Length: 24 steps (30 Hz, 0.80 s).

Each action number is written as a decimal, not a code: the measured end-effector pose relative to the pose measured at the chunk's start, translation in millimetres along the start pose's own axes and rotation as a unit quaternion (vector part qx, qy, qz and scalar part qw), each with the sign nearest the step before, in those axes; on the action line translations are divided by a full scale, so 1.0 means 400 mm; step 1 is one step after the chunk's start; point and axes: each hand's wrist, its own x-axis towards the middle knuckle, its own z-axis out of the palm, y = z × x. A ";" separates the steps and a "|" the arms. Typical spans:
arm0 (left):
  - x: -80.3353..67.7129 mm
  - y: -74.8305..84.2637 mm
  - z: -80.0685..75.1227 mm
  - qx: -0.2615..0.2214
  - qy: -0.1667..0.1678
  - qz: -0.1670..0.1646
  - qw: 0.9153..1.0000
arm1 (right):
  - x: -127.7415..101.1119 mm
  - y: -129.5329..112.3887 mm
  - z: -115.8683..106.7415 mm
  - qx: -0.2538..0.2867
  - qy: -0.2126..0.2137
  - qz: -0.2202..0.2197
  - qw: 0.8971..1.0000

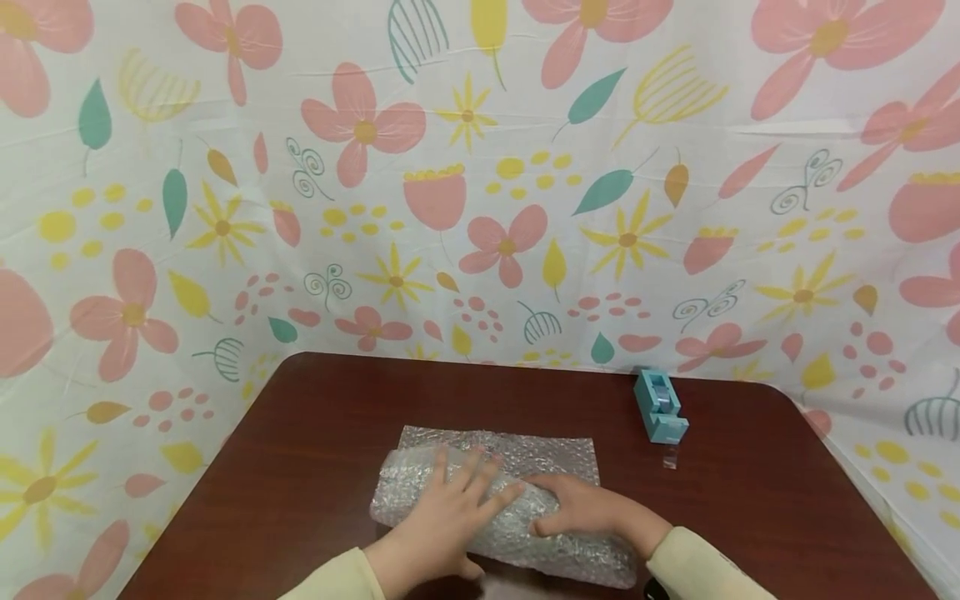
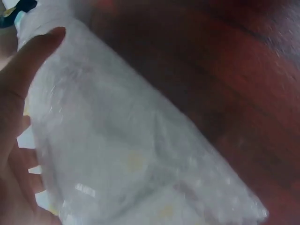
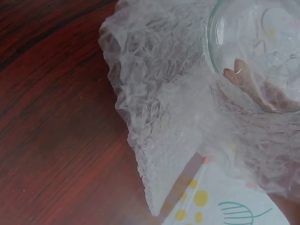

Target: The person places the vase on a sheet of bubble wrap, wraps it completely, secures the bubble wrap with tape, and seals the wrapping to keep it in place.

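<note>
A roll of clear bubble wrap [image 1: 498, 512] is seen lying on the dark red-brown wooden tabletop [image 1: 300, 433]; only the right wrist view reveals a clear glass rim [image 3: 255, 56] inside it. The left hand [image 1: 442, 521] is laid flat on it, fingers spread; the right hand [image 1: 585, 508] is pressed beside, fingers relaxed. A light blue tape dispenser [image 1: 660, 406] is set well apart
</note>
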 end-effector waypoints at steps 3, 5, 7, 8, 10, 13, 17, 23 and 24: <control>0.011 0.016 0.013 0.040 -0.002 0.007 0.999 | 0.002 0.011 0.005 -0.001 0.002 0.001 1.000; 0.016 0.022 0.021 0.059 -0.005 0.007 0.998 | 0.013 0.036 0.007 -0.014 -0.001 -0.006 1.000; 0.019 0.026 0.028 0.072 -0.006 0.005 0.997 | 0.019 0.050 0.009 -0.016 0.005 0.001 1.000; 0.020 0.027 0.031 0.078 -0.005 0.005 0.997 | 0.020 0.054 0.009 -0.012 0.007 0.006 1.000; 0.023 0.029 0.036 0.096 0.001 0.002 0.995 | 0.021 0.060 0.007 -0.021 0.005 0.009 1.000; 0.027 0.032 0.042 0.119 0.012 -0.003 0.993 | 0.010 0.034 0.006 -0.008 0.013 0.022 1.000; 0.033 0.033 0.048 0.122 0.026 -0.009 0.992 | -0.003 0.005 0.007 -0.001 0.024 0.036 0.999; 0.038 0.033 0.050 0.101 0.028 -0.013 0.994 | -0.006 0.007 0.010 0.024 0.027 0.057 0.998; 0.039 0.033 0.050 0.098 0.029 -0.012 0.995 | -0.006 0.010 0.008 0.028 0.024 0.058 0.998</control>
